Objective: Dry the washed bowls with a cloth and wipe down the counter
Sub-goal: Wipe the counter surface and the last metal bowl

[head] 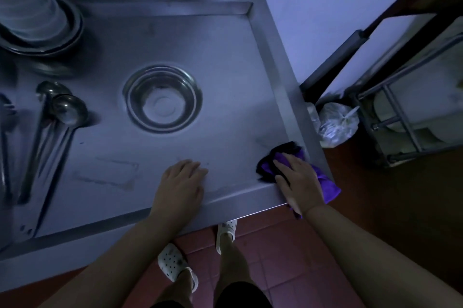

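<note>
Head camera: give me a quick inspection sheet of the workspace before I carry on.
Surface: steel counter with raised rim; faint smears near the front edge.
Job's things: purple cloth at the front right corner; one metal bowl upright mid-counter; stacked bowls at back left.
Clutter: two ladles lying at left.
Hands: left hand flat on the counter, empty; right hand pressing the cloth onto the rim.
Cables: nothing seen.
Surroundings: plastic bag on the floor beside a metal rack; red floor tiles.
</note>
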`<state>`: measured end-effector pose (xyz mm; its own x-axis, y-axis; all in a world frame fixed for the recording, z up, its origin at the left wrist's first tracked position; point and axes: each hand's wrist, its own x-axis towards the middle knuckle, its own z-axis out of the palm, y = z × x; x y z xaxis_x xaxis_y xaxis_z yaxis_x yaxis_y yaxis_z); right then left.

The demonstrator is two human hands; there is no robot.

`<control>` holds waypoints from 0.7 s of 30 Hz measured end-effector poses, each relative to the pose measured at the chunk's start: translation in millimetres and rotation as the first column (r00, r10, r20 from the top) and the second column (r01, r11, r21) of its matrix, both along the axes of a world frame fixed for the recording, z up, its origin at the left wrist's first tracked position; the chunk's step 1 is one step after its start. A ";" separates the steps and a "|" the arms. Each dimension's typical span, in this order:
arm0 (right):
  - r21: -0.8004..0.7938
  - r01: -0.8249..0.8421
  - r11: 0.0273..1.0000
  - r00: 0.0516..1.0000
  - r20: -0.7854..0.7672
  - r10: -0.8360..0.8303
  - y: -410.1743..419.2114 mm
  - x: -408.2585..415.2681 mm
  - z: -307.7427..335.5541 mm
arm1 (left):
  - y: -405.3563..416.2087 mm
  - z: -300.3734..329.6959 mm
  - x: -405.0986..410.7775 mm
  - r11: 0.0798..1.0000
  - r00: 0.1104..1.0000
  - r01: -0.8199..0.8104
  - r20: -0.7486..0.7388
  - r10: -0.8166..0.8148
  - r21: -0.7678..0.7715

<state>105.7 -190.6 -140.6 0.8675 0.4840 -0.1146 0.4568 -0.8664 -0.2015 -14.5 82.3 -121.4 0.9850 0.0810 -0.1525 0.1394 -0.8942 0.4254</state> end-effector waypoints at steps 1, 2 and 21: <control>-0.030 -0.015 0.999 0.999 -0.032 0.014 -2.5 8.5 -0.5 | -3.0 0.1 7.9 1.000 1.000 0.005 -0.007 -0.005 0.003; -0.066 -0.060 0.996 0.997 -0.061 0.056 -4.4 17.0 -1.3 | -6.3 0.8 16.3 1.000 1.000 0.004 -0.015 -0.004 -0.001; -0.188 -0.295 0.937 0.954 -0.012 0.298 145.3 235.6 -46.3 | -5.4 -8.1 125.0 0.944 0.938 -0.324 -0.105 0.329 0.058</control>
